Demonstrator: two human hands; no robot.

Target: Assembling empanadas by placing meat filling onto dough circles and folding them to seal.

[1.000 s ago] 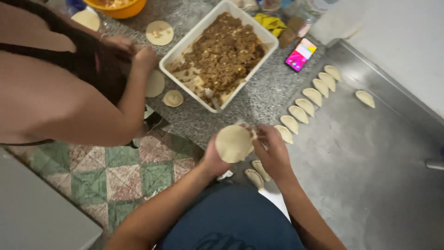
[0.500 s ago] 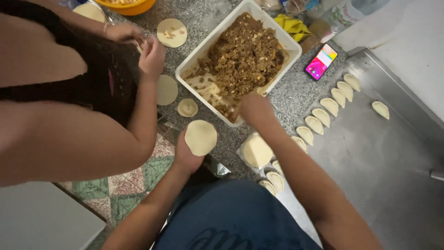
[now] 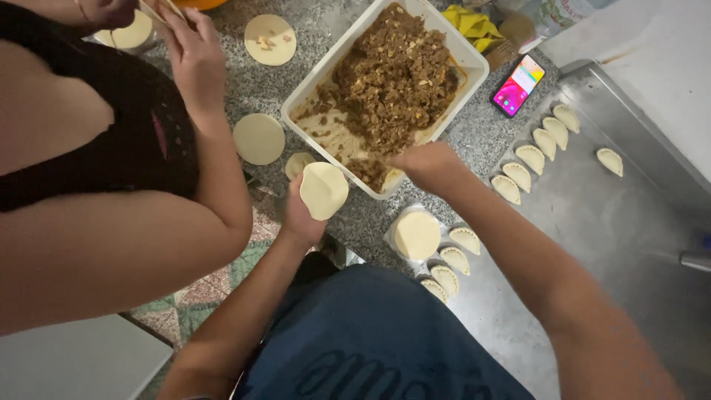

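Note:
My left hand (image 3: 300, 217) holds a round disc of pale dough (image 3: 323, 190) flat on its palm, just in front of the white rectangular tub (image 3: 465, 56) of brown minced filling (image 3: 392, 80). My right hand (image 3: 426, 164) is closed at the tub's near corner, dipping into the filling; what it grips is hidden. A stack of dough discs (image 3: 416, 235) on clear wrap lies below my right wrist.
Folded filled pastries (image 3: 530, 158) lie in rows on the metal tray (image 3: 637, 244). A phone (image 3: 519, 85) sits by the tub. Another person's arm (image 3: 200, 111) works at the left, with dough discs (image 3: 258, 138) on the granite counter (image 3: 311, 37).
My left hand with the dough disc has moved left, away from my right. My right hand has left the disc and reached into the near corner of the filling tub.

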